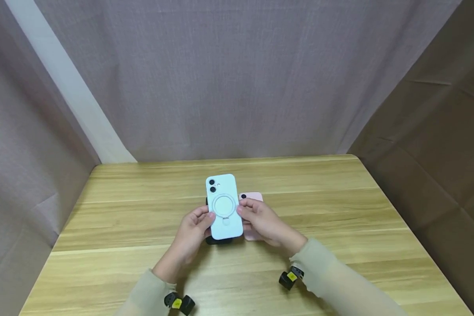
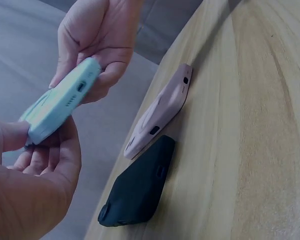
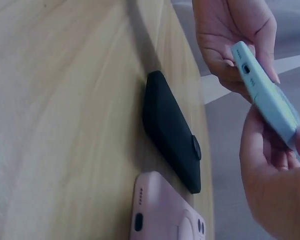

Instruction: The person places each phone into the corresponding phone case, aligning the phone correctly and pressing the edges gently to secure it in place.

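Note:
A phone in a light blue case (image 1: 225, 206) is held up off the table, its back towards the head camera, showing two lenses and a ring with a small tab. My left hand (image 1: 191, 230) pinches its left edge, thumb on the back and fingers beneath. On the opposite edge, my right hand (image 1: 265, 221) grips it the same way. Both wrist views show the charging port on the case's bottom end. Under it lies a black-cased phone (image 2: 139, 185), mostly covered in the head view. Beside that, a pink-cased phone (image 2: 162, 107) lies partly behind my right hand.
The wooden table (image 1: 142, 219) extends around the phones, with its far edge behind them. Grey curtains (image 1: 237, 79) hang beyond it, and a brown cloth (image 1: 426, 131) hangs along the right side. Black wrist cameras (image 1: 179, 303) are strapped over both sleeves.

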The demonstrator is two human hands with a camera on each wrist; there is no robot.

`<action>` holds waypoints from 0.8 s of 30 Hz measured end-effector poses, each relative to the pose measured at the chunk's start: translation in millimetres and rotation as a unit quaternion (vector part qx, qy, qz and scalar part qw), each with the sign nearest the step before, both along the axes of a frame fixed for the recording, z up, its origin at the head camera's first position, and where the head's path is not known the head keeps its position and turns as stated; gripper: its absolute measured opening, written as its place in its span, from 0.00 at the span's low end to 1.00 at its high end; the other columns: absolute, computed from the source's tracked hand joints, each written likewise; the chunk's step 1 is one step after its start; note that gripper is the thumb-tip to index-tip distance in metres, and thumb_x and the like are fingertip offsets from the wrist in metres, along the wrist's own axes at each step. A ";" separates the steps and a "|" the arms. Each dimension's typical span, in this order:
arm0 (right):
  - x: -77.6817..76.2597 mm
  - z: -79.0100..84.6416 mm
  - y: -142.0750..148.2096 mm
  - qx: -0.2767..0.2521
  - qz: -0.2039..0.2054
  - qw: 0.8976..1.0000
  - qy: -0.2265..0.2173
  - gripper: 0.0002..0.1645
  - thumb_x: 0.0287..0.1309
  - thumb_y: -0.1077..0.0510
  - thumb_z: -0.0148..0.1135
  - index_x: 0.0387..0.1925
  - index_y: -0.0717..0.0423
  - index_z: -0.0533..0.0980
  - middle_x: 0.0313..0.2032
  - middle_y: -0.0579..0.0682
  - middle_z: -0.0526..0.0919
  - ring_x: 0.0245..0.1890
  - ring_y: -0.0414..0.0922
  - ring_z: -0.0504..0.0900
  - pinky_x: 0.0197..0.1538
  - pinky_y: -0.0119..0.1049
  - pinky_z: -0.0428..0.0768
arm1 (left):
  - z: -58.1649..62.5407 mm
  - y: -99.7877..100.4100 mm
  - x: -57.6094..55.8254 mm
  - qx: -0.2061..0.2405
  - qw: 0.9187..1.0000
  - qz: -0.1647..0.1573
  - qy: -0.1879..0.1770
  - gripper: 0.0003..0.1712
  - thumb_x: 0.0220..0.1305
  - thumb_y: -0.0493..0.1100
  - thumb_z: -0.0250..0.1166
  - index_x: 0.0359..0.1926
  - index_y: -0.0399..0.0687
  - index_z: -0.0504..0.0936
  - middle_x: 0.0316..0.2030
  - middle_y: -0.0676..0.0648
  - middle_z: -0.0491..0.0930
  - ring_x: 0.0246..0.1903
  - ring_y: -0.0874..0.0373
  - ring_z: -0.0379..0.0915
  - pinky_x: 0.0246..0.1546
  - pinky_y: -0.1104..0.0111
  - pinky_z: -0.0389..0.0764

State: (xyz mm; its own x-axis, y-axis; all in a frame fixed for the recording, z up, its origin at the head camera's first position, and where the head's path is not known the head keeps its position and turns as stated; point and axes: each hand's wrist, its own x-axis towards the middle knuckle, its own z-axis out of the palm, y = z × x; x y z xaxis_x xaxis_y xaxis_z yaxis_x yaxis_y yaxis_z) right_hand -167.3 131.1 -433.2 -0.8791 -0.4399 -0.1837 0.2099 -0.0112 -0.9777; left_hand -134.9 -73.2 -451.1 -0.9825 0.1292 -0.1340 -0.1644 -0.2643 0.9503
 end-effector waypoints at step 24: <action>7.5 -3.7 -0.3 0.038 0.060 0.997 -0.012 0.12 0.71 0.55 0.52 0.42 0.62 0.71 0.30 0.50 0.80 0.25 0.44 0.74 0.22 0.30 0.62 | 1.9 -4.3 -0.8 -0.008 0.999 0.033 -0.007 0.15 0.71 0.34 0.54 0.55 0.31 0.74 0.42 0.38 0.82 0.38 0.52 0.80 0.41 0.63 0.82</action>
